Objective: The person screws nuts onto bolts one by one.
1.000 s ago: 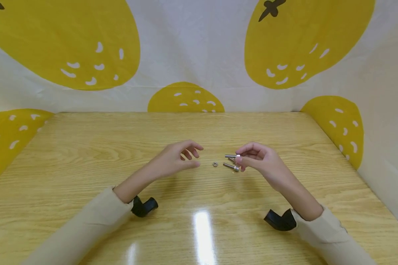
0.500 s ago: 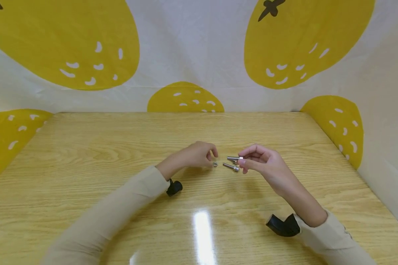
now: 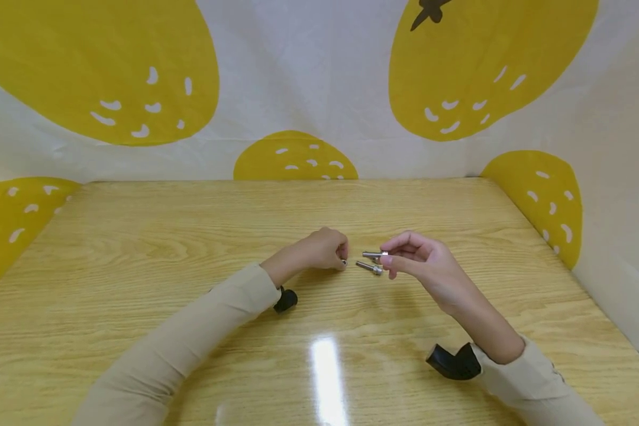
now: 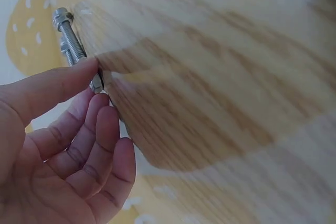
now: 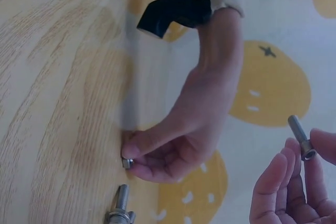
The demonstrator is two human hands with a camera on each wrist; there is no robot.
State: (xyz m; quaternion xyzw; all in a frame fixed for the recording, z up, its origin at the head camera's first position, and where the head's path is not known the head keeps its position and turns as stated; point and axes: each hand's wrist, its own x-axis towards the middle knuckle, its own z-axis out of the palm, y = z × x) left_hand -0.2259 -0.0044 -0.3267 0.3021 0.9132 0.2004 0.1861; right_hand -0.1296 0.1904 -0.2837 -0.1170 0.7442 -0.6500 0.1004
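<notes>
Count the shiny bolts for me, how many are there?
3: one bolt pinched in the right hand, a second bolt lying on the table, and a third bolt beside it, partly hidden. More may be hidden.

Tabletop [image 3: 138, 236]: glossy, wood-grained. On tabletop: loose bolt [image 3: 366, 266], shiny metal, threaded. Above: held bolt [image 5: 298, 129], likewise. Behind: matt cloth [image 3: 303, 89].

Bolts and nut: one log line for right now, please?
left hand: pinches nut | right hand: pinches bolt by its head | another bolt: lies on table
</notes>
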